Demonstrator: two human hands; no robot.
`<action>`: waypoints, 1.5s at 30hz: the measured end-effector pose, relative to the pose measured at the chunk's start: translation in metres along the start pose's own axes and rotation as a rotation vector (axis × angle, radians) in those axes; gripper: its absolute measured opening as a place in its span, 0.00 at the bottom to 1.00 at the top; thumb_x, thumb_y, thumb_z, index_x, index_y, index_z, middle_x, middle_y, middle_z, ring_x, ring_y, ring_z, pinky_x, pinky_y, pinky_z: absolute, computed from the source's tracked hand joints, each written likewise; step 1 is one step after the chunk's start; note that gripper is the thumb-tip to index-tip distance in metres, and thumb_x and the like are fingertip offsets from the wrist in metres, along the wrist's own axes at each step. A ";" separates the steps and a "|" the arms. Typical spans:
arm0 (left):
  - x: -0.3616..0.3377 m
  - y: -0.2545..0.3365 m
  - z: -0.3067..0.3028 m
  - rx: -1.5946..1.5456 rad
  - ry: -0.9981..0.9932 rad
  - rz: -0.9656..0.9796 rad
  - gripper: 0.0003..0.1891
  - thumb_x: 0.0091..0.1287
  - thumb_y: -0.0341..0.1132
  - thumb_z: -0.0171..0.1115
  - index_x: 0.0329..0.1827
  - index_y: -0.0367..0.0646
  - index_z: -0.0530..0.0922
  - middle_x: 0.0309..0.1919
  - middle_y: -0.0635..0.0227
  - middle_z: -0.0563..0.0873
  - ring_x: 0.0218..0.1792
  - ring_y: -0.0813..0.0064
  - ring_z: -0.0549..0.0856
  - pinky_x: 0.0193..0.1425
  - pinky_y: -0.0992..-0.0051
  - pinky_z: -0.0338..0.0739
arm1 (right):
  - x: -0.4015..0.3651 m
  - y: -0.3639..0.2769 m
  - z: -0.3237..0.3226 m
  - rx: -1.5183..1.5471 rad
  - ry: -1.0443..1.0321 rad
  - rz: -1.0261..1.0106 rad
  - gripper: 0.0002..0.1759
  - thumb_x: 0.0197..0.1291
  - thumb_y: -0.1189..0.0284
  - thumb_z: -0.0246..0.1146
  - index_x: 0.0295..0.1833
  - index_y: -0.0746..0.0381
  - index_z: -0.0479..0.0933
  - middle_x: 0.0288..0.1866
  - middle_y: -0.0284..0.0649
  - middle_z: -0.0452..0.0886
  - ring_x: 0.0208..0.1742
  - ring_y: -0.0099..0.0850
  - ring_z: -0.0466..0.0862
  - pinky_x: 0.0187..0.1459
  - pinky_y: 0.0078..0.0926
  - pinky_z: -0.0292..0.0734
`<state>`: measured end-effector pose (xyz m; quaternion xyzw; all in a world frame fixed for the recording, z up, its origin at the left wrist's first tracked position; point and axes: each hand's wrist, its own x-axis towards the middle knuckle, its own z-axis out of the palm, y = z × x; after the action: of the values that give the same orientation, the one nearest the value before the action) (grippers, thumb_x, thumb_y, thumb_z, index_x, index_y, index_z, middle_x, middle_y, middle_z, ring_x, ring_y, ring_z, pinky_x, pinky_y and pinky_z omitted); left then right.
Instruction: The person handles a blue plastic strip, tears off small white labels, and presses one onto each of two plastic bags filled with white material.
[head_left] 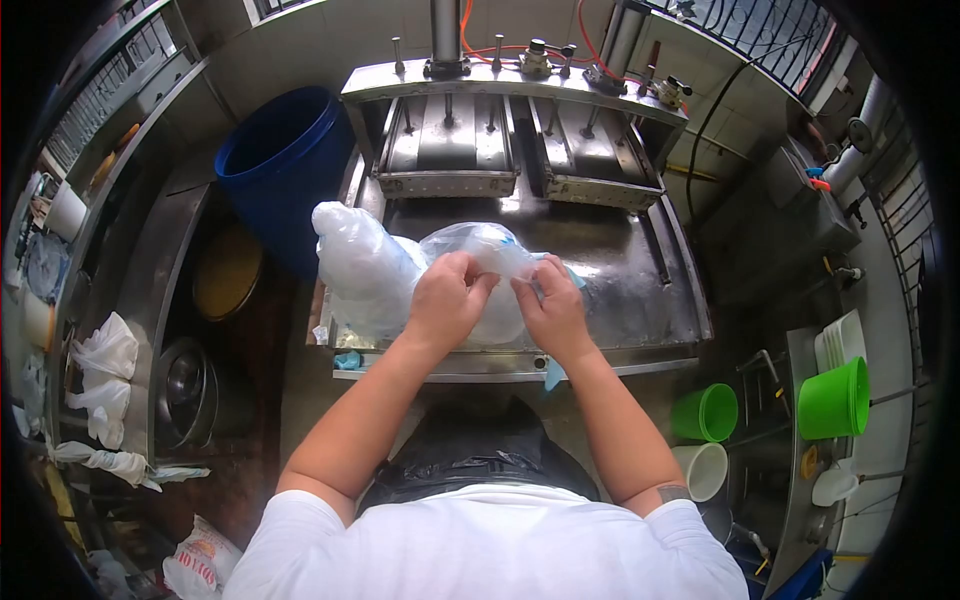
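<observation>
A clear plastic bag (480, 250) bulging with pale contents lies on the steel work tray (620, 280) in front of me. My left hand (447, 297) and my right hand (551, 303) both pinch the bag's gathered top, close together. Just left of my hands a second filled plastic bag (362, 265) lies on the tray. A scrap of blue material (554, 374) hangs at the tray's front edge under my right wrist.
A steel press machine (520, 120) with two moulds stands behind the tray. A big blue bin (278, 165) is at the left. Metal pots (185, 385) and white bags (105, 370) sit lower left. Green buckets (835, 398) and white cups stand right.
</observation>
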<state>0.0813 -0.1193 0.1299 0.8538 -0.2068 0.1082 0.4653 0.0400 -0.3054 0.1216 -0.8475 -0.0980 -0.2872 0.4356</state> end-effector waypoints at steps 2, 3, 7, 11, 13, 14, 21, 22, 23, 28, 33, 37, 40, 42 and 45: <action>0.000 0.001 0.001 -0.001 0.040 -0.163 0.16 0.70 0.41 0.76 0.38 0.37 0.80 0.31 0.56 0.86 0.35 0.56 0.86 0.43 0.58 0.81 | 0.000 0.002 0.000 0.004 0.001 -0.015 0.08 0.67 0.73 0.70 0.43 0.63 0.78 0.44 0.50 0.82 0.44 0.55 0.83 0.46 0.46 0.79; 0.001 0.001 -0.001 -0.002 0.039 -0.163 0.16 0.70 0.41 0.76 0.38 0.37 0.80 0.31 0.56 0.86 0.35 0.56 0.86 0.43 0.58 0.81 | -0.001 0.005 0.000 0.020 -0.002 0.001 0.08 0.67 0.73 0.71 0.43 0.64 0.78 0.43 0.50 0.81 0.45 0.55 0.82 0.46 0.46 0.79; 0.004 -0.019 -0.006 -0.172 -0.041 -0.276 0.18 0.72 0.44 0.75 0.40 0.38 0.78 0.29 0.58 0.86 0.31 0.62 0.85 0.40 0.63 0.80 | -0.002 0.015 -0.006 0.090 -0.083 0.060 0.10 0.67 0.71 0.72 0.45 0.63 0.80 0.44 0.48 0.83 0.46 0.51 0.83 0.49 0.40 0.79; -0.009 -0.045 0.010 -0.279 0.049 -0.295 0.19 0.75 0.45 0.73 0.38 0.39 0.76 0.28 0.59 0.86 0.29 0.63 0.84 0.37 0.64 0.79 | -0.017 0.023 -0.007 0.135 -0.061 0.228 0.11 0.69 0.69 0.72 0.49 0.64 0.83 0.48 0.44 0.86 0.48 0.42 0.85 0.53 0.34 0.79; -0.027 -0.027 0.007 -0.196 0.115 -0.215 0.19 0.75 0.45 0.72 0.38 0.39 0.77 0.28 0.59 0.85 0.29 0.61 0.84 0.37 0.62 0.78 | -0.037 0.035 -0.008 0.262 0.005 0.441 0.14 0.72 0.71 0.69 0.58 0.66 0.83 0.53 0.41 0.88 0.49 0.32 0.86 0.57 0.30 0.79; -0.036 -0.021 0.006 -0.112 0.181 -0.137 0.18 0.76 0.45 0.71 0.38 0.38 0.78 0.27 0.58 0.85 0.28 0.59 0.83 0.37 0.61 0.78 | -0.052 0.042 -0.008 0.260 0.006 0.445 0.14 0.72 0.71 0.69 0.58 0.66 0.83 0.53 0.41 0.88 0.49 0.32 0.86 0.57 0.30 0.79; -0.073 -0.050 0.020 -0.127 0.166 -0.193 0.17 0.79 0.43 0.68 0.39 0.38 0.78 0.29 0.58 0.84 0.30 0.67 0.82 0.38 0.64 0.78 | -0.129 0.028 -0.022 0.703 -0.186 0.831 0.27 0.73 0.79 0.61 0.75 0.68 0.68 0.53 0.48 0.87 0.40 0.26 0.87 0.46 0.28 0.84; -0.084 -0.054 0.022 -0.072 0.147 -0.158 0.16 0.79 0.43 0.68 0.41 0.37 0.79 0.30 0.58 0.85 0.32 0.68 0.83 0.40 0.65 0.78 | -0.131 0.019 -0.025 0.739 -0.167 0.861 0.28 0.73 0.80 0.61 0.77 0.67 0.66 0.54 0.47 0.88 0.40 0.26 0.87 0.46 0.28 0.84; -0.093 -0.056 0.024 -0.017 0.127 -0.120 0.16 0.80 0.43 0.67 0.43 0.36 0.80 0.31 0.59 0.85 0.33 0.69 0.83 0.41 0.66 0.78 | -0.133 0.014 -0.028 0.776 -0.147 0.891 0.30 0.73 0.80 0.61 0.79 0.66 0.64 0.54 0.47 0.88 0.40 0.26 0.87 0.46 0.28 0.84; -0.115 -0.032 0.037 -0.509 -0.461 -0.610 0.14 0.81 0.42 0.65 0.51 0.38 0.84 0.38 0.66 0.88 0.39 0.75 0.85 0.47 0.70 0.81 | -0.134 0.001 -0.029 0.812 -0.309 0.827 0.50 0.74 0.80 0.61 0.91 0.61 0.39 0.48 0.43 0.89 0.42 0.26 0.87 0.47 0.25 0.82; -0.109 -0.012 0.036 -0.940 -0.450 -0.750 0.13 0.79 0.40 0.66 0.54 0.38 0.85 0.46 0.66 0.89 0.43 0.78 0.87 0.48 0.75 0.82 | -0.137 -0.011 -0.023 0.799 -0.435 0.814 0.50 0.73 0.80 0.63 0.91 0.62 0.40 0.49 0.41 0.88 0.46 0.24 0.86 0.48 0.24 0.80; -0.109 -0.027 0.029 -0.986 -0.378 -0.873 0.09 0.79 0.38 0.66 0.50 0.41 0.84 0.43 0.68 0.89 0.41 0.78 0.87 0.46 0.75 0.83 | -0.137 -0.007 -0.026 0.758 -0.455 0.910 0.32 0.73 0.76 0.67 0.79 0.67 0.67 0.51 0.38 0.88 0.48 0.22 0.85 0.50 0.24 0.80; -0.113 -0.015 0.023 -1.087 -0.327 -0.897 0.11 0.80 0.40 0.67 0.52 0.41 0.83 0.42 0.69 0.88 0.37 0.79 0.86 0.45 0.75 0.83 | -0.139 -0.010 -0.021 0.795 -0.495 0.904 0.19 0.74 0.73 0.68 0.66 0.68 0.80 0.51 0.35 0.88 0.47 0.21 0.84 0.50 0.25 0.80; -0.117 -0.013 0.022 -1.135 -0.292 -0.897 0.12 0.80 0.41 0.67 0.52 0.41 0.83 0.41 0.69 0.88 0.37 0.80 0.85 0.45 0.75 0.83 | -0.141 -0.012 -0.015 0.838 -0.475 0.872 0.14 0.74 0.72 0.69 0.60 0.67 0.84 0.50 0.34 0.89 0.47 0.20 0.83 0.50 0.25 0.80; -0.123 -0.017 0.018 -0.925 -0.308 -0.855 0.16 0.79 0.44 0.69 0.54 0.40 0.82 0.43 0.68 0.88 0.38 0.79 0.85 0.46 0.75 0.82 | -0.138 -0.012 -0.010 0.627 -0.448 0.769 0.13 0.74 0.71 0.69 0.56 0.68 0.84 0.47 0.34 0.89 0.45 0.20 0.83 0.48 0.24 0.80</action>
<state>-0.0210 -0.0954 0.0606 0.5781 0.0617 -0.3104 0.7521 -0.0815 -0.2942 0.0551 -0.6923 0.0477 0.1236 0.7094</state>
